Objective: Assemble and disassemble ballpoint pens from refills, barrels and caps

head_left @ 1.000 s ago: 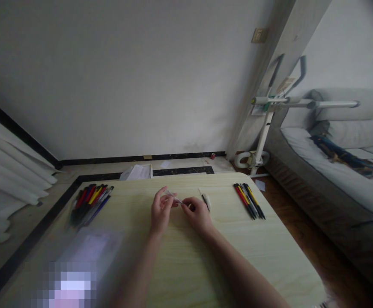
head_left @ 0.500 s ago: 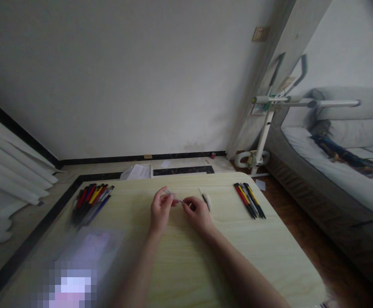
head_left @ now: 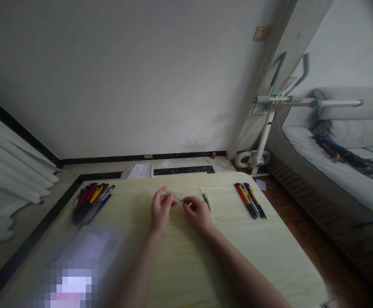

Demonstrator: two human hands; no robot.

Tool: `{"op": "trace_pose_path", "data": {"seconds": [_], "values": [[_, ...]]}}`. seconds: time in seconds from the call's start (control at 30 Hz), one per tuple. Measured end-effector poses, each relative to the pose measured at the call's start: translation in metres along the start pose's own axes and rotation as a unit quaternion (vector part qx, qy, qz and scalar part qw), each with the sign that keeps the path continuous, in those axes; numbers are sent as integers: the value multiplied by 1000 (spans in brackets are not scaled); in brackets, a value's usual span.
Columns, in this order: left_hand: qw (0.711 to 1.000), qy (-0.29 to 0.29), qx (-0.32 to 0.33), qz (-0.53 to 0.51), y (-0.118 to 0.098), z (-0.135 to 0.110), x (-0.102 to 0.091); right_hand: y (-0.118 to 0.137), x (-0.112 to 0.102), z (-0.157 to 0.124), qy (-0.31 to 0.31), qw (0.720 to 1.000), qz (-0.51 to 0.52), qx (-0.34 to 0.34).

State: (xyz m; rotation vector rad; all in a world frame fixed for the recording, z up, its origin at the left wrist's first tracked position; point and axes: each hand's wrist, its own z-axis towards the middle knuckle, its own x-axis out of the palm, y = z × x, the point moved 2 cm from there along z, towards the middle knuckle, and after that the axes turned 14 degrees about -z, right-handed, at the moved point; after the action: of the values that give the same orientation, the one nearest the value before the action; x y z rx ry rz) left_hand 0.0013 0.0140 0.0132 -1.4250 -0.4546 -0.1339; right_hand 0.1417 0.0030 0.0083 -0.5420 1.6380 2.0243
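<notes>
Over the far middle of the table, my left hand [head_left: 161, 210] pinches one end of a thin, pale pen refill [head_left: 177, 199]. The fingers of my right hand [head_left: 198, 213] are closed on its other, darker end. The refill slants slightly down to the right between the two hands. Just beyond my right hand lie a slim black pen part [head_left: 205, 199] and a small white object [head_left: 209, 201] whose kind I cannot make out. Fingers hide both ends of the refill in part.
A pile of mixed pens [head_left: 91, 201] lies at the table's left, and several more pens [head_left: 249, 201] lie side by side at the right. A clear plastic sheet or bag [head_left: 109, 239] is at the near left of the wooden table [head_left: 186, 269]. Exercise equipment [head_left: 265, 128] and a sofa [head_left: 302, 158] stand beyond.
Both hands keep the same grip, with hardly any movement; a little more of the refill's middle shows between them. The view has shifted very slightly.
</notes>
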Motion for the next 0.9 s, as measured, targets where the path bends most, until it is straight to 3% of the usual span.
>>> {"op": "trace_pose_path", "data": {"seconds": [0.47,0.9], "values": [[1000,16,-8,19,-1,-1,0,0,1,0,-9,1000,19,17],[999,18,-16,-23,-3,-3,2,-2,2,-2,-24,999,38,26]]}}
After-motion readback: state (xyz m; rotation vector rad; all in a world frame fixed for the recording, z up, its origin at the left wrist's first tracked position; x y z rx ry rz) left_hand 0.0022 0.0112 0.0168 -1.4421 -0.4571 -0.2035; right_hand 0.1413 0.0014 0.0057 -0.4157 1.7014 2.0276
